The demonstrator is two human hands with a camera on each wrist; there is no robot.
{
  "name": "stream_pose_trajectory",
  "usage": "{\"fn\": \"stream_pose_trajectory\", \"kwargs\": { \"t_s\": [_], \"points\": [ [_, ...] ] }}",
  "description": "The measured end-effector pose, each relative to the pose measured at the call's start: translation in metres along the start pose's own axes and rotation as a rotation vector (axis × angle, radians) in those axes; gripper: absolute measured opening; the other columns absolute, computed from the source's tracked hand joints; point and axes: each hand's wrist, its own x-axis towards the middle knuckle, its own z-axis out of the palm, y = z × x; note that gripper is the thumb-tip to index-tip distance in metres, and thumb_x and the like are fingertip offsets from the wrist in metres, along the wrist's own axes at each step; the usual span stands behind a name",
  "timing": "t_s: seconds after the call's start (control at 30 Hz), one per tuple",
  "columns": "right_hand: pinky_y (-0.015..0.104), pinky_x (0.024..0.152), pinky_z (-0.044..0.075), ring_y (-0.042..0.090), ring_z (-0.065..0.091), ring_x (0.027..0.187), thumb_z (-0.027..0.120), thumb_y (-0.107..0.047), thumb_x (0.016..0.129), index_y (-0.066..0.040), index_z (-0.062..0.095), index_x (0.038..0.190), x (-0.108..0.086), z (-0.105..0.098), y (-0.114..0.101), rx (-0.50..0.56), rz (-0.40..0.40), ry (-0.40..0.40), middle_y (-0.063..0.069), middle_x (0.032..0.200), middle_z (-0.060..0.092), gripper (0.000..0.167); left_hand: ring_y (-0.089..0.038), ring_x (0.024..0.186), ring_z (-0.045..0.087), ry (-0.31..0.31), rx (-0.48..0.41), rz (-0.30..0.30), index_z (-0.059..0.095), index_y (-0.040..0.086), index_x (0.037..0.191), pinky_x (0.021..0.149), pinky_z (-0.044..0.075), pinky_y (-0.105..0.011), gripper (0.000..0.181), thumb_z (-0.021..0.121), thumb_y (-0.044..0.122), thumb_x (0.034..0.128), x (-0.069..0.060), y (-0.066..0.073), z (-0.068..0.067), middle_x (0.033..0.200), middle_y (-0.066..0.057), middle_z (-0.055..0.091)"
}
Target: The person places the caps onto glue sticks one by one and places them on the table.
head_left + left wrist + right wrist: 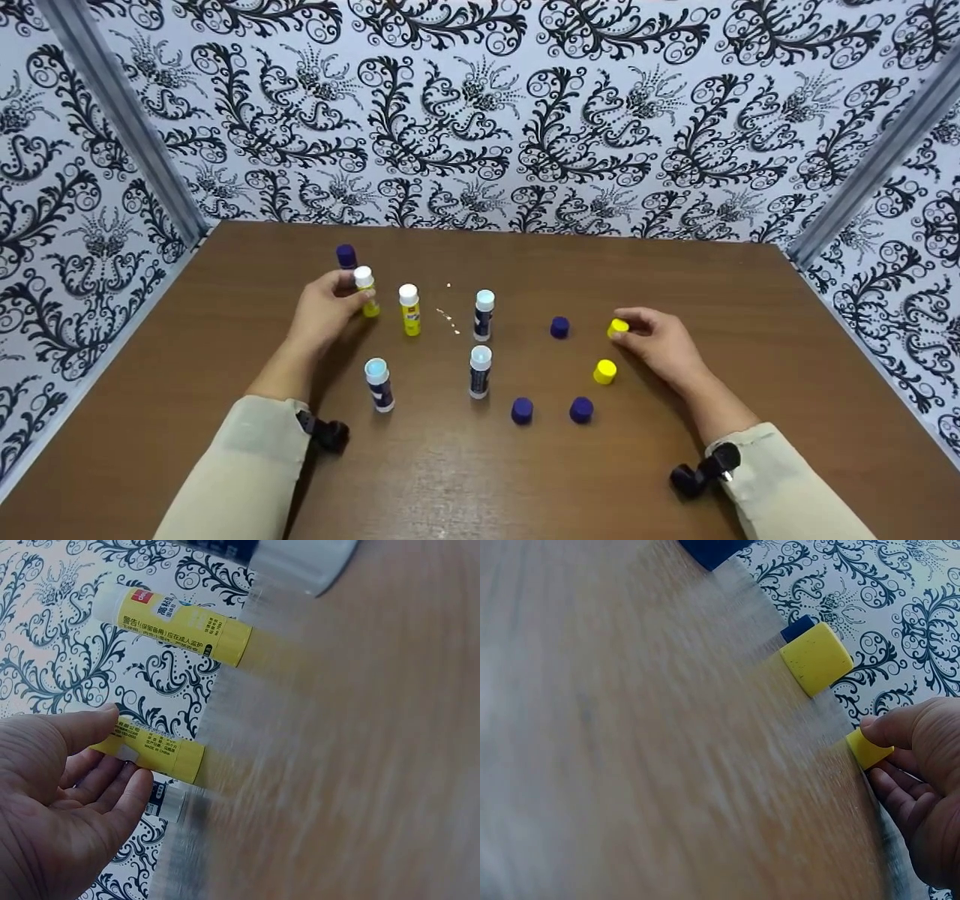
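Note:
My left hand (322, 309) grips an uncapped yellow glue stick (370, 306) that stands upright, thumb on the near side; the left wrist view shows its printed label. Just right of it stands another uncapped yellow glue stick (411, 319). Behind the hand, a glue stick with a dark blue cap (346, 256) is partly hidden. On the right, my right hand (664, 345) pinches a yellow cap (866, 750) between thumb and fingers, at the tabletop. A second yellow cap (604, 372) lies close in front of that hand.
Uncapped dark blue glue sticks stand mid-table (482, 322), nearer me (479, 379) and at front left (380, 390). Dark blue caps sit right of centre (559, 328) and nearer me (522, 411), (581, 410). Small pale crumbs (448, 319) dot the brown table (435, 480). Patterned walls enclose it.

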Motion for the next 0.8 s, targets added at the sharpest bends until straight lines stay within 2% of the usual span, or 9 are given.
{"fn": "stream_pose_trajectory", "kwargs": {
  "t_s": [0.43,0.7,0.8],
  "points": [
    [0.004,0.089,0.044,0.032,0.067,0.121,0.076,-0.020,0.096,-0.003,0.067,0.136,0.0002,-0.0002,-0.0011,0.020,-0.012,0.010,0.019,0.134,0.069,0.044,-0.035,0.132,0.058,0.014,0.035,0.008,0.058,-0.001,0.141,0.118,0.044,-0.046,0.045,0.069,0.016,0.1006,0.0006,0.0003,-0.0007,0.141,-0.022,0.062],
    [0.007,0.090,0.045,0.029,0.067,0.120,0.075,-0.019,0.096,-0.006,0.067,0.137,0.0006,-0.0007,0.0011,-0.007,0.007,0.006,0.016,0.134,0.069,0.043,-0.034,0.128,0.060,0.025,0.046,0.020,0.061,0.001,0.138,0.113,0.049,-0.044,0.042,0.069,0.016,0.1005,-0.0021,0.0019,-0.0001,0.138,-0.020,0.064],
    [0.015,0.096,0.049,0.030,0.066,0.120,0.075,-0.020,0.096,-0.005,0.067,0.136,0.0001,-0.0009,0.0006,-0.006,0.010,0.007,0.017,0.134,0.069,0.043,-0.035,0.129,0.059,0.022,0.044,0.015,0.061,0.001,0.139,0.114,0.048,-0.045,0.042,0.069,0.017,0.1005,-0.0038,0.0038,-0.0012,0.139,-0.020,0.064]
  ]
}}
